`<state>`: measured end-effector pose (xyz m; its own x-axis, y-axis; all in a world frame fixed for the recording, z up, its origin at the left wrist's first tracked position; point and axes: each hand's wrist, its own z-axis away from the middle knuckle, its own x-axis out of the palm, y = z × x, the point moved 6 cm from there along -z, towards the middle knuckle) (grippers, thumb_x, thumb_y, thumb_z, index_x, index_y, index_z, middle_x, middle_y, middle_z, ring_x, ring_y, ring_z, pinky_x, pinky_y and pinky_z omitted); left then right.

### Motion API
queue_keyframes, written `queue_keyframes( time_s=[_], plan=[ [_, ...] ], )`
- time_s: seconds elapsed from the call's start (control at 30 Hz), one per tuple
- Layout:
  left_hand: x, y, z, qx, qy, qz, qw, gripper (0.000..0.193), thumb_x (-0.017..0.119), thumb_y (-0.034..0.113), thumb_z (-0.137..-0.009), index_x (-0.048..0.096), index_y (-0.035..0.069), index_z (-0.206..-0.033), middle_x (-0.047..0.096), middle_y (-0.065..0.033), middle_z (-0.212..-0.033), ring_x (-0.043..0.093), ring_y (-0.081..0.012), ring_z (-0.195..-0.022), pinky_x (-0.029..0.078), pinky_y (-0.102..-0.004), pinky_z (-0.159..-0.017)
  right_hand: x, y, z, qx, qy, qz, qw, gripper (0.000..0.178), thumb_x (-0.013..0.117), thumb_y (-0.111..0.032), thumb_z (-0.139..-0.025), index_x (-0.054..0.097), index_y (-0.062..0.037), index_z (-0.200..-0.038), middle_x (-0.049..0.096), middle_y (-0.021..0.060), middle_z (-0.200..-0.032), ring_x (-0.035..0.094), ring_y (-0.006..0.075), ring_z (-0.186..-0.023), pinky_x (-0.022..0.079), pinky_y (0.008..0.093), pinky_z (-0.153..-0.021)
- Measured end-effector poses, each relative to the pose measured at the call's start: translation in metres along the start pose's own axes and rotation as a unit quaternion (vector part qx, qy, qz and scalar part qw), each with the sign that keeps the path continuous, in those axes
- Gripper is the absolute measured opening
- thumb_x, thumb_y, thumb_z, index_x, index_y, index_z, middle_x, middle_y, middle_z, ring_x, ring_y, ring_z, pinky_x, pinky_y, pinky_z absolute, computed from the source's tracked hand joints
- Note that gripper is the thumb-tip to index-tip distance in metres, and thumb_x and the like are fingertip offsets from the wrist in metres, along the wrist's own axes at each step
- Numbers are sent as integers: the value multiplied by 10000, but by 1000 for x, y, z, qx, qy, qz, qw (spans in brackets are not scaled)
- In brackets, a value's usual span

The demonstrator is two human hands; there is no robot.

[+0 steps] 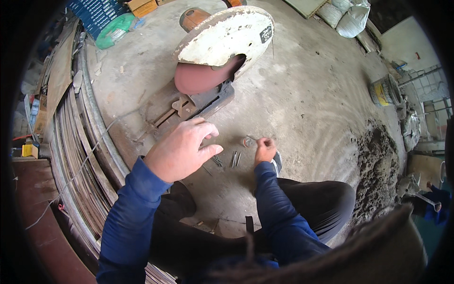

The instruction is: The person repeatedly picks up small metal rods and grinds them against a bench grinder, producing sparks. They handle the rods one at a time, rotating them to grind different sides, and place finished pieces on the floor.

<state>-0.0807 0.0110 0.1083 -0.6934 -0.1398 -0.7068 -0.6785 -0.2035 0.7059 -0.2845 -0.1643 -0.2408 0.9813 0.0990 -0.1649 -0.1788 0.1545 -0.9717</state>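
Note:
My left hand [182, 149] hovers in front of the cut-off saw [222, 40], thumb apart from its bent fingers and nothing visible between them. To its right, my right hand [266, 151] is low near the floor, with its fingertips pinched together; what they hold, if anything, is too small to make out. Beside those fingertips is a small round object [248, 141] with a pale middle. Between my hands, several short thin metal rods [236, 159] lie on the concrete, and a second bunch of rods [217, 161] lies by my left thumb. The saw's reddish disc [198, 78] shows under its worn white guard.
Long metal bars and strips [82, 137] are stacked along the left, with a thin cable [87, 158] across them. A dark heap of grit [378, 161] and a bucket [387, 91] are at the right. White sacks [352, 19] stand at the back right.

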Motion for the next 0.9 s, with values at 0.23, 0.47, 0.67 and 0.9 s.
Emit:
queue_keyframes(
  time_s=[0.23,0.47,0.67,0.9],
  plan=[
    [2,-2,-2,-15,-11,0,1000,285,722,166,-859,635,-33,-1044,639,-149,-975,666,-237,-786,516,-344,-705,7,108,67,177,45,110,977,131,741,-107,-782,679,-14,-849,680,97,-772,654,196,-716,507,323,-671],
    [4,-14,1,-52,-28,-4,998,284,709,193,-859,650,-45,-1002,642,-186,-919,655,-322,-799,517,-399,-731,18,76,91,17,-62,466,882,165,695,-195,-803,712,-74,-915,702,118,-961,654,324,-933,531,415,-817],
    [1,-17,-3,-63,-30,8,998,285,709,193,-859,643,-39,-1011,639,-180,-923,643,-329,-786,512,-401,-724,81,63,115,-129,-249,493,824,140,619,-152,-839,705,-111,-941,674,73,-1058,617,294,-1026,526,392,-854],
    [8,-25,3,-75,-57,-17,995,282,721,175,-857,638,-26,-1037,647,-158,-958,659,-281,-814,518,-366,-729,96,75,113,-90,-289,522,798,186,528,-112,-876,704,-108,-934,675,100,-1041,633,295,-1041,541,409,-839]
  ],
)
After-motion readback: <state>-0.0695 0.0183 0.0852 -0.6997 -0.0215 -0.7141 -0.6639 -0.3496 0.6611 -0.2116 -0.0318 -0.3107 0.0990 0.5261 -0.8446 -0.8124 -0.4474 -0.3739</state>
